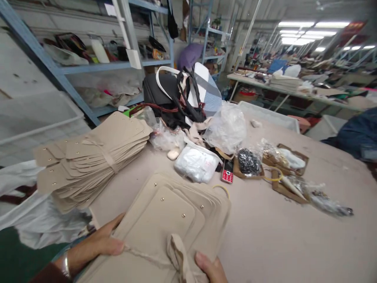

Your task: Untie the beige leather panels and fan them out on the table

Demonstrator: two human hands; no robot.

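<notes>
A stack of beige leather panels (171, 212) with small metal studs lies on the table's near edge, tied with a strip of the same material knotted at the front (176, 251). My left hand (100, 241) grips the stack's left edge, thumb on top, a bracelet on the wrist. My right hand (210, 267) holds the near edge beside the knot, only the thumb and a bit of palm showing. A second, thicker tied bundle of beige panels (91, 161) lies to the left, apart from both hands.
Behind the stack lie a white plastic bag (196, 163), a red phone (227, 172), cardboard trays of small hardware (249, 163), clear bags, and a heap of handbags (176, 98). Blue metal shelving (88, 67) stands at the left. Another worktable (294, 92) runs along the far right.
</notes>
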